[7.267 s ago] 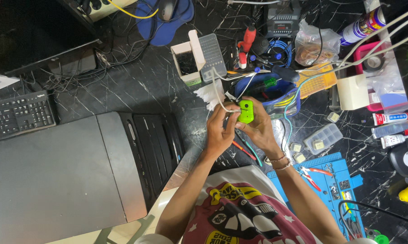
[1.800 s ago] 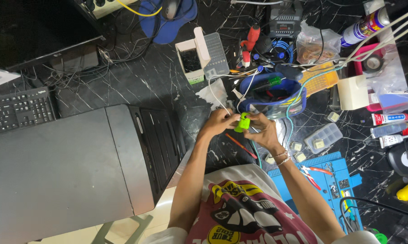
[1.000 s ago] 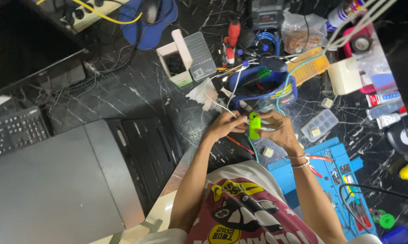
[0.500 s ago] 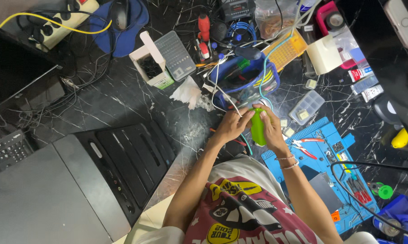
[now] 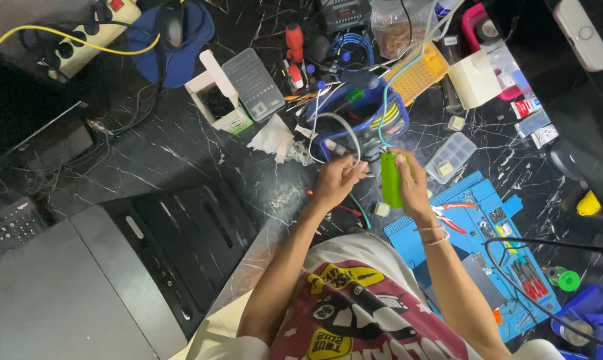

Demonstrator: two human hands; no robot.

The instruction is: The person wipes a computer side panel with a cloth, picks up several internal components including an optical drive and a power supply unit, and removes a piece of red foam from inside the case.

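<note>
Two hands over the desk | right hand (image 5: 413, 190) clasps bright green device (image 5: 390, 180), long axis upright, just below blue basket (image 5: 363, 120) | left hand (image 5: 338, 181) pinches white wire (image 5: 341, 130), just left of device

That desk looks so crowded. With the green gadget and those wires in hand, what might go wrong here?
The right hand holds the green gadget while the left hand pinches a thin white wire looping up from it. A tug might pull the wire loose. The loop hangs over the blue basket full of cables, so it may well snag there. Small parts, like the clear box beside the right hand, could get knocked off.
</note>
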